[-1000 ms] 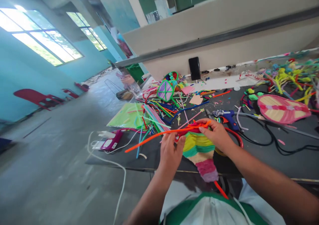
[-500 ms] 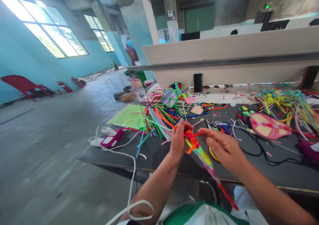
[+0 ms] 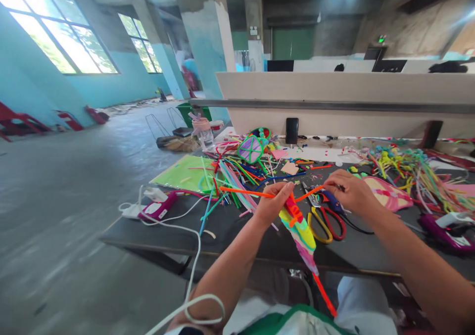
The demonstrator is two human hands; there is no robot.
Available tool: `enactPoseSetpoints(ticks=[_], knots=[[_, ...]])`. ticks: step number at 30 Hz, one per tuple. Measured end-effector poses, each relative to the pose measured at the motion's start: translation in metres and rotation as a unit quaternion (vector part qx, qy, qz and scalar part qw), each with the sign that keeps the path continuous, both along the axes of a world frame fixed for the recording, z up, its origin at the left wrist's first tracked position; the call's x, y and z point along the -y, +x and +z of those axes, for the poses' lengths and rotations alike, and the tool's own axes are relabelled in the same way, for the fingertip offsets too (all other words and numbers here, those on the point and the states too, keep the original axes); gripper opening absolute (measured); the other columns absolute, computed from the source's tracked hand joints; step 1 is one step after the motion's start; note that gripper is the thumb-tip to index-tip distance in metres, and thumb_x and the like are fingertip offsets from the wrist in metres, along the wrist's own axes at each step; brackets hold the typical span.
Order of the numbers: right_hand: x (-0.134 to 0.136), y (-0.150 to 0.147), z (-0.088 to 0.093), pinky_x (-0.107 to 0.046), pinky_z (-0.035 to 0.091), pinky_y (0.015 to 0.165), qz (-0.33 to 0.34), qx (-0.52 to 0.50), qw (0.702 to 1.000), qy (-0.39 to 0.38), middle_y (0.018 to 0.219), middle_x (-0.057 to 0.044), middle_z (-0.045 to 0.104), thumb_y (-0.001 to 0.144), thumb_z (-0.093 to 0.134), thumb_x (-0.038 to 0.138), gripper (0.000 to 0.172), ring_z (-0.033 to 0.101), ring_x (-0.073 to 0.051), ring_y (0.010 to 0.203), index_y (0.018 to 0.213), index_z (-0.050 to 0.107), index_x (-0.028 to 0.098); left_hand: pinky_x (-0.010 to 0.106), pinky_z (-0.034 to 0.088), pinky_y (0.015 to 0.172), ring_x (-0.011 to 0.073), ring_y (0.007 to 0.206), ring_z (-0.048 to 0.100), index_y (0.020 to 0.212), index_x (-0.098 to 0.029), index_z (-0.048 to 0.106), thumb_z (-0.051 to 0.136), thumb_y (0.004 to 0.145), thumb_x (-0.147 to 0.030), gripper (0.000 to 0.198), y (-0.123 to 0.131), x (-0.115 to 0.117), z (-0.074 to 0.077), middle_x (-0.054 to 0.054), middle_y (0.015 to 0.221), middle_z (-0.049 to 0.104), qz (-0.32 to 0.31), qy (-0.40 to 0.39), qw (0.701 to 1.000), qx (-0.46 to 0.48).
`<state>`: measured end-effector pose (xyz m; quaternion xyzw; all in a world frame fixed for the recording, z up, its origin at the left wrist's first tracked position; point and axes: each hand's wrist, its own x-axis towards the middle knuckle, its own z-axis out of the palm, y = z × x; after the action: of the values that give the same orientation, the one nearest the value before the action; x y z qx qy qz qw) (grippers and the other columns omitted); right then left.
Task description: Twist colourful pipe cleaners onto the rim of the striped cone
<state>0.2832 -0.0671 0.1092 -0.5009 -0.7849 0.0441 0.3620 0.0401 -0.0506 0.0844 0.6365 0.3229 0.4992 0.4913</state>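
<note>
My left hand (image 3: 272,201) is closed around the top of a flat pipe cleaner craft (image 3: 302,238), yellow, teal and pink, which hangs tilted over the table edge. A red-orange stem (image 3: 324,295) sticks out of its lower end, and red and orange coils wrap its upper part. From this grip one orange pipe cleaner (image 3: 311,193) runs to the right, its far end pinched by my right hand (image 3: 351,191). Another orange length (image 3: 245,192) sticks out leftward from my left hand. Scissors with yellow and red handles (image 3: 336,226) lie between my hands, beside a blue glue gun (image 3: 332,201).
Loose pipe cleaners (image 3: 237,176) and a green plastic packet (image 3: 181,174) cover the table's left. A white-and-purple power strip (image 3: 159,206) trails a white cable. A phone (image 3: 292,130) leans on the divider (image 3: 334,87). At right are a pink-and-cream craft (image 3: 388,191) and a tangled pile (image 3: 404,164).
My right hand has moved right and slightly up, drawing the orange pipe cleaner out straight. My left hand keeps its hold on the craft. The scissors show more fully, and the view has shifted.
</note>
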Motion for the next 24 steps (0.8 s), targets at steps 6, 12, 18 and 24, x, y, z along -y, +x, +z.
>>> enactPoseSetpoints(ticks=[6, 12, 18, 24], knots=[[-0.019, -0.024, 0.031, -0.024, 0.036, 0.045, 0.096, -0.464, 0.867, -0.156, 0.065, 0.001, 0.058, 0.074, 0.067, 0.046, 0.025, 0.043, -0.009, 0.047, 0.078, 0.061, 0.022, 0.021, 0.028, 0.045, 0.0065, 0.043, 0.038, 0.055, -0.014, 0.056, 0.051, 0.081, -0.057, 0.051, 0.010, -0.035, 0.032, -0.002, 0.046, 0.045, -0.010, 0.041, 0.999, 0.032], [-0.042, -0.075, 0.043, -0.018, 0.025, 0.032, 0.130, -0.578, 0.792, -0.149, 0.050, 0.007, 0.050, 0.070, 0.068, 0.054, 0.037, 0.030, -0.003, 0.032, 0.082, 0.057, 0.021, 0.021, 0.032, 0.048, 0.0080, 0.047, 0.043, 0.054, -0.013, 0.058, 0.049, 0.081, -0.058, 0.053, 0.017, -0.063, 0.059, 0.000, 0.050, 0.052, -0.143, 0.095, 0.983, -0.061], [-0.045, -0.088, 0.087, -0.018, 0.015, 0.033, 0.141, -0.388, 0.893, -0.177, 0.045, 0.007, 0.040, 0.076, 0.065, 0.049, 0.034, 0.026, -0.003, 0.036, 0.082, 0.067, 0.015, 0.021, 0.038, 0.052, 0.0107, 0.054, 0.051, 0.063, -0.014, 0.066, 0.056, 0.080, -0.050, 0.041, 0.019, -0.057, 0.059, 0.001, 0.058, 0.060, -0.282, 0.118, 0.937, -0.167], [-0.054, -0.090, 0.105, -0.017, 0.014, 0.034, 0.222, -0.297, 0.876, -0.310, 0.046, 0.009, 0.042, 0.075, 0.066, 0.047, 0.039, 0.025, -0.003, 0.036, 0.099, 0.068, 0.016, 0.025, 0.048, 0.061, 0.0153, 0.063, 0.060, 0.070, -0.016, 0.071, 0.055, 0.083, -0.046, 0.037, 0.026, -0.044, 0.065, 0.006, 0.067, 0.067, -0.420, 0.104, 0.883, -0.184]])
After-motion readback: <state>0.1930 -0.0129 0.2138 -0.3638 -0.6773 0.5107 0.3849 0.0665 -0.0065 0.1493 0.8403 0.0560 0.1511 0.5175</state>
